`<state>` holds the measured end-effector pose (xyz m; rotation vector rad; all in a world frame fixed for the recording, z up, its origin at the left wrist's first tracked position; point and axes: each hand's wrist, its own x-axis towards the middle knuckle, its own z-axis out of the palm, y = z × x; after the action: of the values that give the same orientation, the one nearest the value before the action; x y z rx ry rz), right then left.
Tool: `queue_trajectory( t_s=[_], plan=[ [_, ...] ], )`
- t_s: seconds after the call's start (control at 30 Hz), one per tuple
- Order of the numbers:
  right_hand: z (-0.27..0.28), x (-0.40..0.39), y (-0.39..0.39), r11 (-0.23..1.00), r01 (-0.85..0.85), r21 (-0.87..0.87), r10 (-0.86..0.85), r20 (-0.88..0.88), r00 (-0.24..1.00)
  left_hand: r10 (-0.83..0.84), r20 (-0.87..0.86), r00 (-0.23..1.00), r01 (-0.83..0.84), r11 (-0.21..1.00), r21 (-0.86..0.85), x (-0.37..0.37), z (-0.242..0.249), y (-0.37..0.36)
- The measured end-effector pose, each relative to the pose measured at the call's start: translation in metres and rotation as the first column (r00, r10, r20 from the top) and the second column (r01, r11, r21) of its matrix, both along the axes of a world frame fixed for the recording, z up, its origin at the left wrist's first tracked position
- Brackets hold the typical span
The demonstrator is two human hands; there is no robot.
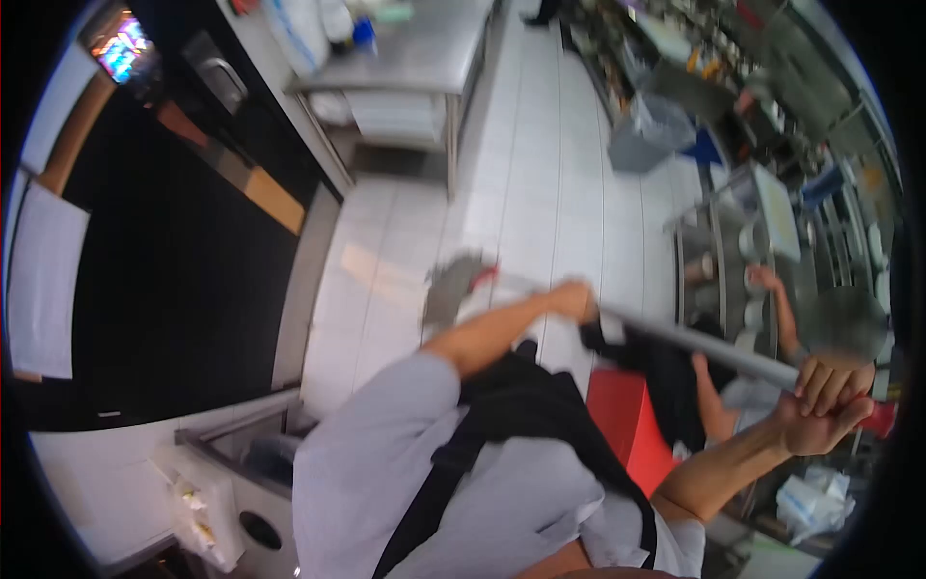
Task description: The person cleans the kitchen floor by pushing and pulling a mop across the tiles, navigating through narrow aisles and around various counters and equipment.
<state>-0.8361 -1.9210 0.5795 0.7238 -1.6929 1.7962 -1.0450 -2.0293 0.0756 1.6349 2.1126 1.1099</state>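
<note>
A mop runs across the middle of the head view. Its grey mop head (453, 294) with a red clamp (485, 278) rests on the white tiled floor, and its long grey handle (699, 343) slants to the right. My left hand (576, 301) is closed round the handle's lower part, near the mop head. At the far right, my right hand (815, 425) grips the upper end, beside the red tip (880, 419). The mop and its surroundings are blurred by motion.
A co-worker (762, 381) is low beside metal shelves at right, one hand (762, 278) reaching to them. A red box (627, 420) stands near my right side. A steel table (424, 58), a grey bin (646, 135) and a black door (183, 251) surround the floor.
</note>
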Motion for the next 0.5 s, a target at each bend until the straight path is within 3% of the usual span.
queue_trajectory(
  t_s=[0.03, 0.07, 0.1, 0.13, 0.17, 0.23, 0.27, 0.3, 0.37, 0.43, 0.5],
  plan=[
    [-0.021, 0.001, -0.015, 0.987, 0.067, -0.144, -0.071, -0.026, 0.997, 0.078, -0.074, 0.994, -0.089, 0.985, -0.147, -0.014, 0.010, 0.005],
    [-0.042, -0.002, -0.038, 0.932, 0.340, -0.126, -0.345, -0.026, 0.938, 0.209, -0.054, 0.976, -0.216, 0.941, -0.261, -0.026, 0.023, 0.004],
    [-0.079, 0.000, -0.042, 0.916, 0.363, -0.171, -0.369, -0.006, 0.929, 0.407, -0.034, 0.913, -0.401, 0.876, -0.267, -0.037, -0.001, 0.013],
    [-0.126, -0.001, -0.037, 0.841, 0.528, -0.116, -0.530, 0.010, 0.848, 0.552, 0.151, 0.820, -0.496, 0.817, -0.293, -0.040, 0.008, 0.010],
    [-0.172, -0.002, -0.030, 0.737, 0.673, -0.061, -0.674, 0.008, 0.738, 0.591, 0.187, 0.784, -0.518, 0.791, -0.326, -0.045, 0.000, 0.015],
    [-0.230, 0.013, -0.008, 0.870, 0.489, -0.061, -0.447, 0.320, 0.835, 0.561, 0.185, 0.807, -0.458, 0.792, -0.404, -0.039, 0.018, 0.010],
    [-0.233, 0.013, -0.044, 0.806, 0.565, -0.177, -0.466, 0.397, 0.790, 0.559, 0.109, 0.822, -0.478, 0.782, -0.400, -0.033, 0.010, 0.014],
    [-0.266, 0.019, -0.030, 0.775, 0.629, -0.068, -0.539, 0.450, 0.712, 0.513, 0.089, 0.854, -0.424, 0.784, -0.453, -0.031, 0.014, 0.016],
    [-0.288, 0.040, -0.019, 0.726, 0.634, 0.267, -0.667, 0.494, 0.557, 0.475, 0.096, 0.875, -0.368, 0.780, -0.506, -0.025, -0.003, 0.023],
    [-0.295, 0.058, -0.021, 0.757, 0.606, 0.245, -0.651, 0.372, 0.662, 0.428, 0.076, 0.901, -0.305, 0.748, -0.589, -0.008, 0.007, 0.019],
    [-0.292, 0.105, -0.008, 0.763, 0.575, 0.295, -0.642, 0.447, 0.623, 0.362, 0.090, 0.928, -0.251, 0.784, -0.568, 0.009, -0.012, 0.021]
  ],
)
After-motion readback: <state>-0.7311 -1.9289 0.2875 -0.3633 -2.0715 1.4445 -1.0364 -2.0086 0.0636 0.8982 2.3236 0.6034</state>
